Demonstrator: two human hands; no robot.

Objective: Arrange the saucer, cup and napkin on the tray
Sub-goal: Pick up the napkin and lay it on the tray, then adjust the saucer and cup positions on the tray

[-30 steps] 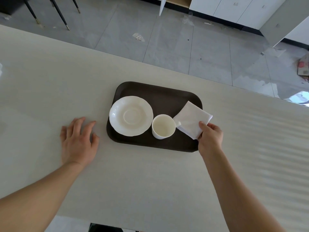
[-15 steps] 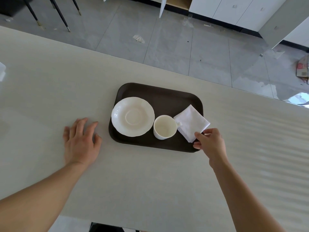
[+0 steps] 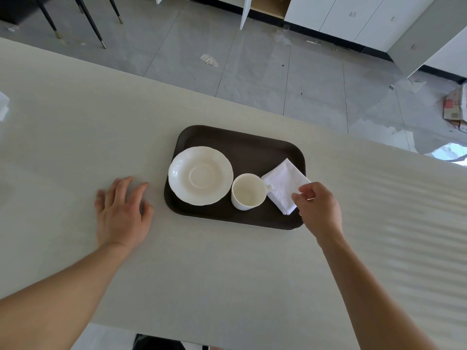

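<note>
- napkin (image 3: pixel 284 185) now lies wholly on the tray (image 3: pixel 242 145), at its right end, where a second ago one corner stuck out past the right rim; it has been pulled in and turned a little.
- right hand (image 3: pixel 320 210) has shifted from the napkin's near corner to its right edge. fingertips are loosely curled and hang over that edge, and i cannot tell whether they still pinch the cloth or have just let go.
- left hand (image 3: pixel 121 210) has stayed flat and open on the surface (image 3: pixel 75 147), just left of the tray, holding nothing.
- saucer (image 3: pixel 200 175) sits at the tray's left end and the cup (image 3: pixel 248 192) upright just right of it, close enough that i cannot tell if they touch; the cup's handle overlaps the napkin. neither has moved.
- all three things are on the tray, so the arranging looks nearly done; what seems left is freeing the right hand, and perhaps setting the cup on the saucer.
</note>
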